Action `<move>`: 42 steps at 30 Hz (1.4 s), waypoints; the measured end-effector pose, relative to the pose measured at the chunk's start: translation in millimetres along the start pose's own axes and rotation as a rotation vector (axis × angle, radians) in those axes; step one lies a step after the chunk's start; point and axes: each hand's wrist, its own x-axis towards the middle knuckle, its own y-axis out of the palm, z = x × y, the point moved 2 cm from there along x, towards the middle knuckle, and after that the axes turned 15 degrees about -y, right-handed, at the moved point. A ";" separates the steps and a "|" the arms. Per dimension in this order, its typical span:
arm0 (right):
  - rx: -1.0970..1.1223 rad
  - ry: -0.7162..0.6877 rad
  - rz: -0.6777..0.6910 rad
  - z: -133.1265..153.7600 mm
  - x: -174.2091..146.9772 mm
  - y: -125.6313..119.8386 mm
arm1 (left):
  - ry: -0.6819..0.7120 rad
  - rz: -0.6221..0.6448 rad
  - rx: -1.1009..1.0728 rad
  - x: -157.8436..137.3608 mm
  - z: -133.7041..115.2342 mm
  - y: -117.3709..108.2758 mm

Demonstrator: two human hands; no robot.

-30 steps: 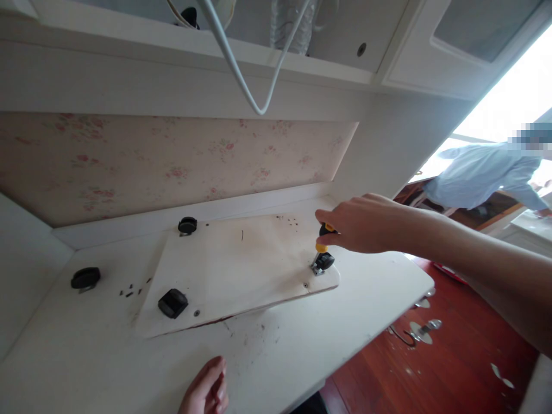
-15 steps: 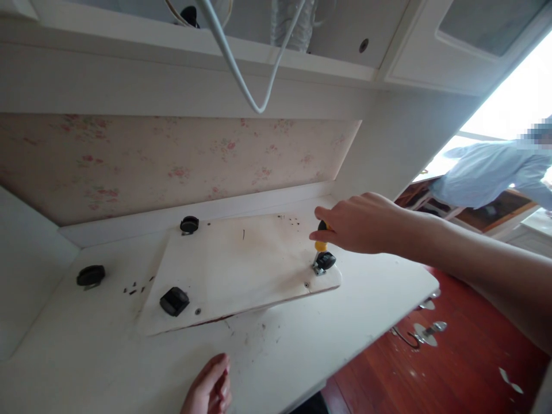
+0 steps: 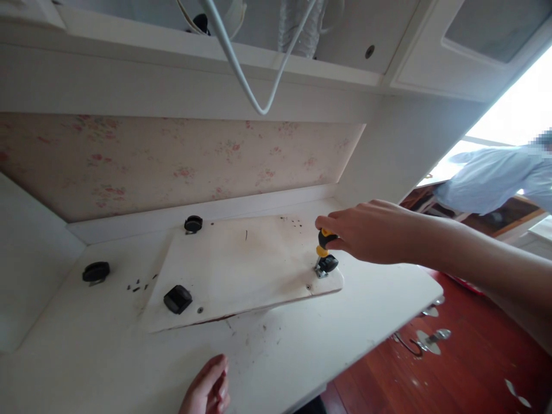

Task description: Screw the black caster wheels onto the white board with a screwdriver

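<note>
My right hand (image 3: pixel 356 231) is wrapped round the yellow-and-black handle of a screwdriver (image 3: pixel 321 251). The tool points down, its tip at the metal plate of a black caster wheel (image 3: pixel 330 263) on the right end of a white board (image 3: pixel 250 264). Low in the picture, my left hand (image 3: pixel 206 386) is curled closed above the desk's front part, apart from the board; its fingers hide what is in them, if anything. Two more casters, one at the back left (image 3: pixel 193 223) and one at the front left (image 3: pixel 177 299), sit on the board.
A loose caster (image 3: pixel 95 272) and several small dark screws (image 3: pixel 137 286) lie left of the board on the white desk (image 3: pixel 267 351). A white cable (image 3: pixel 259 108) hangs from the shelf above. Metal parts (image 3: pixel 432 340) lie on the red floor. Another person (image 3: pixel 487 175) is at the right.
The view has shifted slightly, so the desk and board sit a little to the right. My right hand has turned slightly on the screwdriver, which stays at the same caster. My left hand stays curled.
</note>
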 end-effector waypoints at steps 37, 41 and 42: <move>-0.121 -0.032 -0.012 2.2 3.4 7.6 | 0.014 0.022 -0.034 -3.2 2.7 -0.8; -0.196 0.038 -0.059 4.0 7.4 6.7 | 0.029 0.013 -0.057 -4.1 3.9 -0.7; -0.162 0.039 -0.057 4.4 7.1 6.0 | 0.039 0.015 -0.063 -5.1 3.4 -0.3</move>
